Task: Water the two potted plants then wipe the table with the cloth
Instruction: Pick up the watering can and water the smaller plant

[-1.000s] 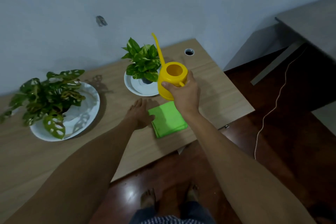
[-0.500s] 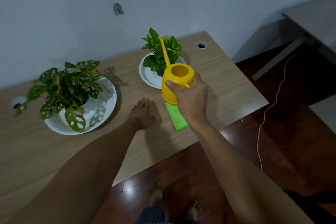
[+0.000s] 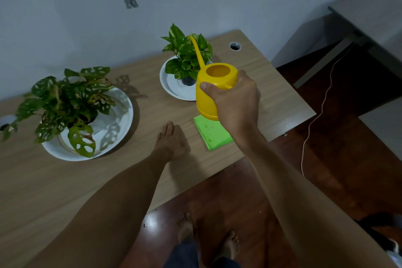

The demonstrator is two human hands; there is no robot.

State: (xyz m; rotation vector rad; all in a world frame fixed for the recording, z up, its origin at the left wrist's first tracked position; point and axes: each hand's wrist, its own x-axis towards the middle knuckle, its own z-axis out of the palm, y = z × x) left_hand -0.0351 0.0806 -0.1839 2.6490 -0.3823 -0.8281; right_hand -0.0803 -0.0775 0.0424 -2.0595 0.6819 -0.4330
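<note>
Right hand (image 3: 236, 102), grip clamped on the yellow watering can (image 3: 212, 89), spout among the small plant (image 3: 187, 54) leaves. Left hand (image 3: 171, 141) lies flat, fingers apart. Best tip slowly, aiming beneath that plant's foliage.

the right hand (image 3: 236, 102) is raised, its fingers curled in a closed grip, arm stretched forward. the left hand (image 3: 171, 143) lies flat, palm down, fingers together.

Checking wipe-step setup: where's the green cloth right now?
Head view: the green cloth lies flat near the table's front edge, right of the left hand, partly under the yellow watering can held by the right hand.
</note>
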